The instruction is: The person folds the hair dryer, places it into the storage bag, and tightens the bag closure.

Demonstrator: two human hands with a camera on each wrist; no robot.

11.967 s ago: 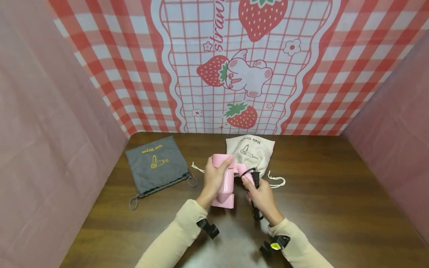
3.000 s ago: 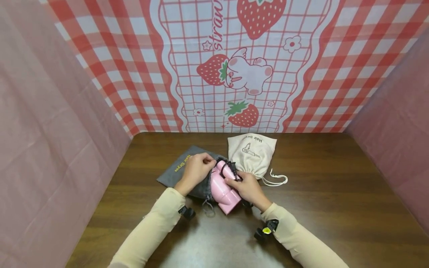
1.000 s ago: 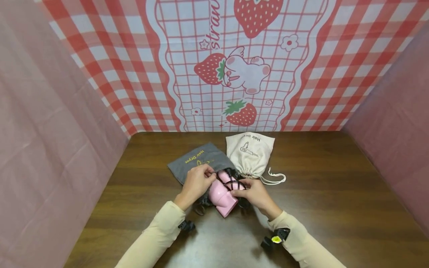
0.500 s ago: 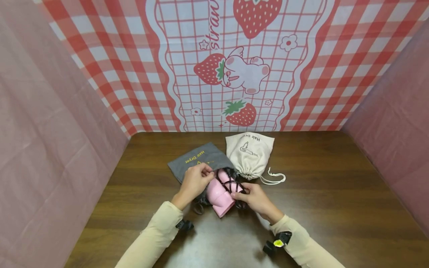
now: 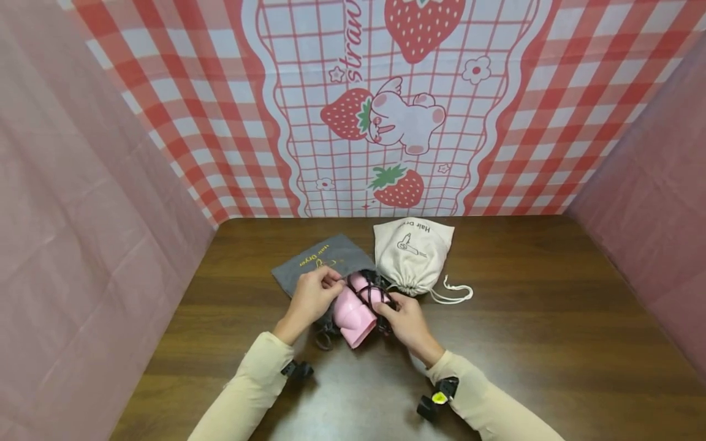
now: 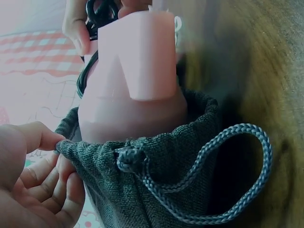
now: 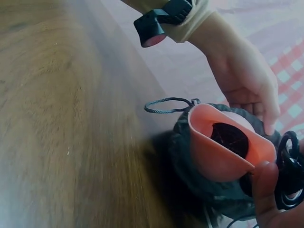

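A pink hair dryer [image 5: 349, 309] lies partly inside a grey drawstring bag [image 5: 353, 254], its nozzle sticking out of the mouth toward the person. My left hand [image 5: 309, 300] pinches the bag's rim between thumb and index finger, as the left wrist view shows beside the dryer's barrel [image 6: 133, 118]. On the other side, my right hand [image 5: 410, 324] grips the dryer's folded handle together with its looped black cord [image 5: 371, 294]. The right wrist view looks into the open nozzle [image 7: 213, 156]. The barrel's far end is hidden in the bag.
A cream drawstring bag [image 5: 413, 257] printed "Hair Dryer" stands bulging just behind the right hand, its white cord [image 5: 455, 297] trailing right. Beneath everything is a brown wooden table [image 5: 524, 318]. A red checked cloth [image 5: 220, 122] hangs behind, pink cloths at both sides.
Earlier the grey bag lay flat at left and both hands held the dryer outside it. Bag and dryer have since come together, the left hand moving to the rim. Lately they shifted slightly left.
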